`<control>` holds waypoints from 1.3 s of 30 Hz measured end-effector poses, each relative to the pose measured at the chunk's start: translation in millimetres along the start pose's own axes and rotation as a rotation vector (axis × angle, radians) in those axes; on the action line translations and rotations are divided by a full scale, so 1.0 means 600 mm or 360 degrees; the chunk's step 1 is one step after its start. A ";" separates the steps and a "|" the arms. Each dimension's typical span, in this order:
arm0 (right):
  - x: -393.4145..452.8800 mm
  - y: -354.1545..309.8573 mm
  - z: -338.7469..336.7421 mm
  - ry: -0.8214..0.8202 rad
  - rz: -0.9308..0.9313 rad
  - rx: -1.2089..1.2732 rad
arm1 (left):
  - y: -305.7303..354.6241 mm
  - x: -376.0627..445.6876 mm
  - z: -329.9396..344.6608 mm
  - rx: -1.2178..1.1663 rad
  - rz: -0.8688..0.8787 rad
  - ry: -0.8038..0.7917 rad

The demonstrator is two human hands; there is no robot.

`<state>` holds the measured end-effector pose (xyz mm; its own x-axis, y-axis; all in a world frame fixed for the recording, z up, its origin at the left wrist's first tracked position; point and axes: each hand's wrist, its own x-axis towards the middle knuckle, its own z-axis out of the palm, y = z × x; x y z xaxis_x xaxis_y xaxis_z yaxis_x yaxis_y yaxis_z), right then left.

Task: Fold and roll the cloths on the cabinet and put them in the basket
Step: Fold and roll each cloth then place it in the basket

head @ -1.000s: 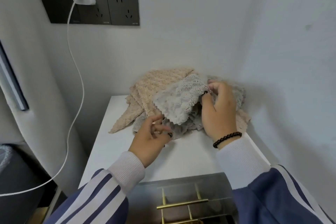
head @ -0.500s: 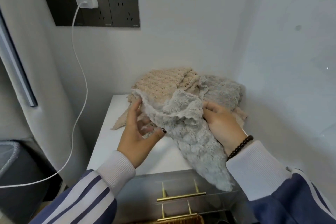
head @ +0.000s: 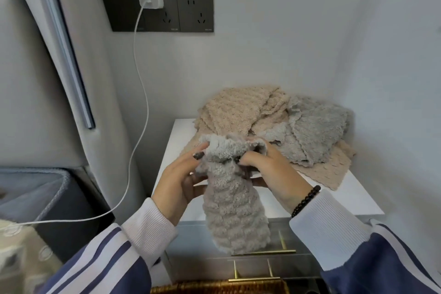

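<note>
A strip of woven basket [head: 214,287] is showing at the bottom edge, directly below the cabinet [head: 353,198] front with its brass handles [head: 262,252]. Just above that front, both hands are gripping one grey cloth [head: 235,210] by its top edge, holding it over the cabinet's near edge so that its length is hanging down in front of the drawers. The left hand [head: 179,184] is curling its fingers round the cloth's left side; the right hand [head: 272,172], wearing a dark bead bracelet [head: 305,200], is clutching the bunched edge on the right. Farther back on the cabinet top, a pile [head: 274,124] of beige and grey cloths is lying heaped against the wall corner. Left of the cabinet, a white cable [head: 140,93] is hanging from a charger [head: 150,0] plugged into a dark socket panel [head: 195,11] on the wall above.
</note>
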<state>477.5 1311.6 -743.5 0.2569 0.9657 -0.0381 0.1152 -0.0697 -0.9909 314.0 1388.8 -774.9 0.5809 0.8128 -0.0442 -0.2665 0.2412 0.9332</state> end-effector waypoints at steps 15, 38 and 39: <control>0.016 0.001 -0.038 0.0571 0.0125 -0.0171 | 0.039 0.011 -0.032 0.0117 0.0345 0.0520; -0.038 0.018 -0.176 0.0266 0.0301 -0.0646 | 0.012 0.008 -0.063 0.1067 -0.0096 0.0248; -0.032 0.021 -0.168 0.0297 0.0298 -0.0628 | 0.010 0.014 -0.063 0.1065 -0.0118 0.0264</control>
<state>570.7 1267.3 -742.4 0.4720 0.8684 -0.1518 0.3967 -0.3630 -0.8431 288.1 1417.0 -783.1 0.4400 0.8899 -0.1204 0.3319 -0.0366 0.9426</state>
